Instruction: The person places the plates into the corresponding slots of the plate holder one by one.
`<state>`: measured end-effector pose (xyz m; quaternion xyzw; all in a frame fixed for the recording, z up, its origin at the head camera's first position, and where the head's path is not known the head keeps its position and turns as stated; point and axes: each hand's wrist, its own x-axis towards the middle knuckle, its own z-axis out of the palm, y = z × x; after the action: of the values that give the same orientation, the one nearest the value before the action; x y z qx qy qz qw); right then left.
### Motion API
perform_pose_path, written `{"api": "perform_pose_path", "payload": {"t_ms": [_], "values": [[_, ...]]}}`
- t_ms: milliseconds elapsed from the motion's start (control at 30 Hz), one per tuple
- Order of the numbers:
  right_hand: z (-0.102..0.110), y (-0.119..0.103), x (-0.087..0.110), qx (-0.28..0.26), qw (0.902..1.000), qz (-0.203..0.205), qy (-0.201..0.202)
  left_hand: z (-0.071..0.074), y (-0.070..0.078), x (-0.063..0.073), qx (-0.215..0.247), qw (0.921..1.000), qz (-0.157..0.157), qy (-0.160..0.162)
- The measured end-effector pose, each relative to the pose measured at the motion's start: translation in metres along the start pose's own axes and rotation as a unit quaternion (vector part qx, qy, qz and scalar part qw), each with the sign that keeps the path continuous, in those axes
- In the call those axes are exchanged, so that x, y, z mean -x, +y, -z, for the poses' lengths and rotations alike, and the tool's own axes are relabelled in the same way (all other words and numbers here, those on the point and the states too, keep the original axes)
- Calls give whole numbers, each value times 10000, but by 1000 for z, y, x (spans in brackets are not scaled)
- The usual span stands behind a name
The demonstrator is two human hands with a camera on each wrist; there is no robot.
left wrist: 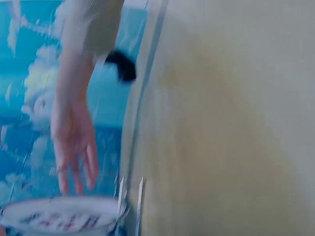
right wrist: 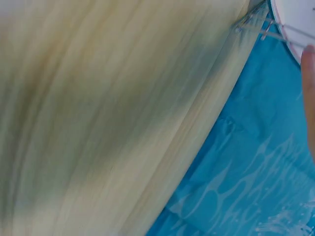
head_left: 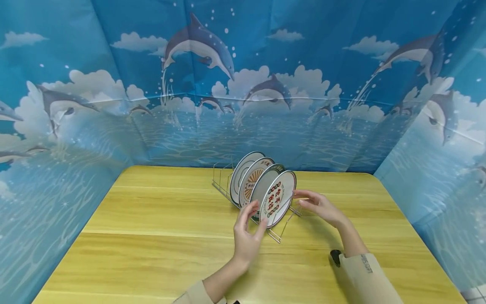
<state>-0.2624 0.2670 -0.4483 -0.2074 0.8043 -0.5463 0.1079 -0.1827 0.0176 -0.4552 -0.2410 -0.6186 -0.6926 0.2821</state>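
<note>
Several round plates stand on edge in a wire rack (head_left: 284, 230) in the head view. The front plate (head_left: 279, 198) is white with a dark rim and red characters. Behind it are a plain grey-white plate (head_left: 262, 185), a plate with an orange sunburst (head_left: 250, 184) and a white plate with ring lines (head_left: 236, 182). My left hand (head_left: 247, 236) is at the front plate's left edge, fingers and thumb spread apart and gently bent. By its right edge my right hand (head_left: 320, 207) reaches with extended fingers. I cannot tell whether either touches it.
The rack's left end (head_left: 220, 179) has bare wire dividers. A yellow wood-grain table (head_left: 152, 236) lies under everything. Blue dolphin-print cloth (head_left: 243, 126) hangs behind and at both sides. A black object (head_left: 336, 257) sits by the right cuff.
</note>
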Motion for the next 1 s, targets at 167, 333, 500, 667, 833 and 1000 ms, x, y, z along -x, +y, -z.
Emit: {"api": "perform_pose_path", "payload": {"t_ms": [167,333,500,667,833,1000], "values": [[5,6,-4,-218,9987,-90,-461,-17,-7,17,-28,9971,556,-528],[6,10,-6,-325,9972,-170,-654,-31,-22,29,-326,9861,1533,-554],[4,10,-7,-355,9965,-146,-741,-44,-33,34,-715,9805,1831,-69],[3,10,-7,-494,9962,-142,-703,-52,-34,33,-819,9805,1744,396],[0,10,-5,-545,9966,-172,-597,-56,-33,31,-886,9808,1631,597],[-1,12,-2,-501,9971,-106,-560,-56,-33,31,-756,9801,1731,612]]}}
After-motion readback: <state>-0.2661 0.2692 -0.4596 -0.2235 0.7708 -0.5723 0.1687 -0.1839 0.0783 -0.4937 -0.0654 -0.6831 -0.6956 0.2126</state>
